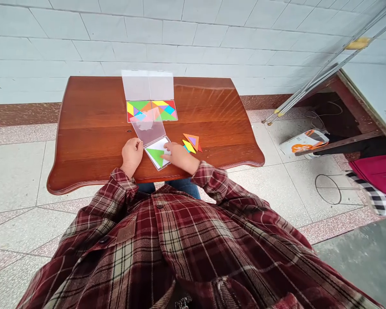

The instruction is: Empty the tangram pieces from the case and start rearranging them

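Note:
A small clear-lidded case (pixel 158 168) lies tilted on the table before me, its transparent lid (pixel 149 126) raised away from me. A large green triangle (pixel 156 156) rests on its white inside. My right hand (pixel 182 159) reaches over the case from the right, thumb and fingers apart, fingertips at the triangle's right side. Curled beside the case's left edge is my left hand (pixel 131 155); whether it grips anything is hidden. Right of the case lie loose tangram pieces: an orange triangle (pixel 188 137), a purple triangle (pixel 192 140), a yellow parallelogram (pixel 189 147) and others.
Behind stands another open case with filled tangram squares (pixel 138 105) and an upright clear lid (pixel 148 85). The brown wooden table (pixel 93 141) faces a white tiled wall. On the right are crutches (pixel 312 81), a white-orange box (pixel 304 141) and part of another person (pixel 376 176).

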Action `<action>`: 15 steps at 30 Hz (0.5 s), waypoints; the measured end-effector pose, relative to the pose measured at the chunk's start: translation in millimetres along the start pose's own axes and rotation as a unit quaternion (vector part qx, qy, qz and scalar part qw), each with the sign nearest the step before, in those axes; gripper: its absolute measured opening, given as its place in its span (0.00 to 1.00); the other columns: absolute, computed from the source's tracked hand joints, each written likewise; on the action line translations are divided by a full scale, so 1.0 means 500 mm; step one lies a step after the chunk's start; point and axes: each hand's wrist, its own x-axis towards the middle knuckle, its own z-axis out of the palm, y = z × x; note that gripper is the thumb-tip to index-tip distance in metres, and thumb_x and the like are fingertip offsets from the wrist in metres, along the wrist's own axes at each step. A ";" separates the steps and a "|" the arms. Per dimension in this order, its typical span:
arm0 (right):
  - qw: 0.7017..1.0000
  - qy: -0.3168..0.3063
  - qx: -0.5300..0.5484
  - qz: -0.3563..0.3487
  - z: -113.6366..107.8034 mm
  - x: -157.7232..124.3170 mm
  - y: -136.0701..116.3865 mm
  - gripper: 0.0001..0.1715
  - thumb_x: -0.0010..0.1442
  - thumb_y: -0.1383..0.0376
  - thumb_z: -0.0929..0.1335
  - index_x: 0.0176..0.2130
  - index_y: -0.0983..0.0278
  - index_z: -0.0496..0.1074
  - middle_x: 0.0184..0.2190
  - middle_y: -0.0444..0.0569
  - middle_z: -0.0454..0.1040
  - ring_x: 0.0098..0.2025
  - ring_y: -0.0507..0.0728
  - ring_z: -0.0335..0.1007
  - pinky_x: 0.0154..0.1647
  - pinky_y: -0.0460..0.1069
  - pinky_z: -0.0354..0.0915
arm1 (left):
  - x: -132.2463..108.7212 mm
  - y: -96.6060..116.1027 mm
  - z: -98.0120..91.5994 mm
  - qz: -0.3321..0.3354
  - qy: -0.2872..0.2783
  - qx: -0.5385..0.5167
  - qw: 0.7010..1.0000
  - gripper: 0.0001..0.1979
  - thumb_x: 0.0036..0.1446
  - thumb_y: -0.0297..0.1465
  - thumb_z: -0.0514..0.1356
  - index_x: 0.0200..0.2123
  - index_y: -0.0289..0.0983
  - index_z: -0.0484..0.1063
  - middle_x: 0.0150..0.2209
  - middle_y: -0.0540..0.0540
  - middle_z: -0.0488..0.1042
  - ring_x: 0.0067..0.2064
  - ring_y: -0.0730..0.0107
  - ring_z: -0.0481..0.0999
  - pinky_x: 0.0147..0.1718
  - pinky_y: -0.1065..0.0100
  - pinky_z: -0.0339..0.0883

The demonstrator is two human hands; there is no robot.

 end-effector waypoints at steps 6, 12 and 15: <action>0.997 -0.012 -0.042 0.060 0.042 0.012 -0.058 0.31 0.53 0.59 0.74 0.51 0.68 0.64 0.52 0.61 0.67 0.47 0.60 0.70 0.46 0.51 0.64 | -0.001 0.002 0.003 0.003 0.004 -0.002 1.000 0.08 0.58 0.33 0.53 0.27 0.38 0.66 0.29 0.48 0.71 0.33 0.67 0.68 0.34 0.67 0.57; 0.997 -0.011 0.068 0.047 0.050 0.040 -0.023 0.20 0.51 0.63 0.74 0.42 0.64 0.68 0.38 0.47 0.71 0.39 0.54 0.67 0.39 0.47 0.60 | -0.001 0.006 0.000 0.003 0.000 0.001 1.000 0.08 0.57 0.32 0.53 0.28 0.38 0.66 0.29 0.47 0.70 0.33 0.67 0.68 0.33 0.67 0.57; 0.986 -0.012 0.159 0.040 0.053 0.045 -0.012 0.10 0.52 0.62 0.71 0.31 0.63 0.66 0.27 0.40 0.67 0.31 0.51 0.62 0.33 0.46 0.56 | 0.000 0.004 0.000 0.005 -0.002 -0.001 1.000 0.07 0.57 0.32 0.53 0.28 0.38 0.67 0.30 0.47 0.71 0.34 0.67 0.68 0.34 0.67 0.57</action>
